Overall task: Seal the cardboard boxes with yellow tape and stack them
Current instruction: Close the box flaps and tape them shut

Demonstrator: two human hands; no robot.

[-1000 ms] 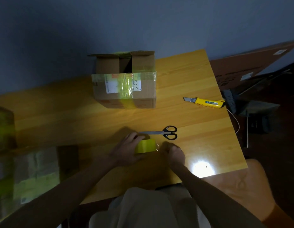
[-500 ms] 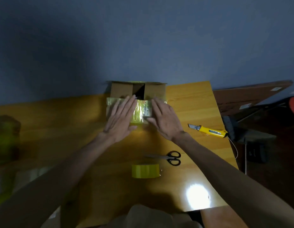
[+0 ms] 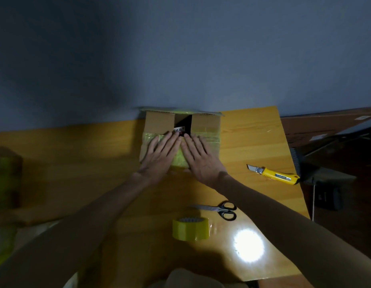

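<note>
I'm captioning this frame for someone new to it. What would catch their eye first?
Two bare hands, left hand and right hand, lie flat on the near face of an open cardboard box at the table's far edge. Nearer, a yellow tape roll stands beside black-handled scissors, next to a bright lamp glare.

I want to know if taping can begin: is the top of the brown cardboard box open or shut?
Open. The brown cardboard box shows a dark gap between its two flaps; both hands, left hand and right hand, lie flat on it.

place: dim packing room | wooden table [image 3: 76, 163] | taped boxes [image 3: 5, 177]
</note>
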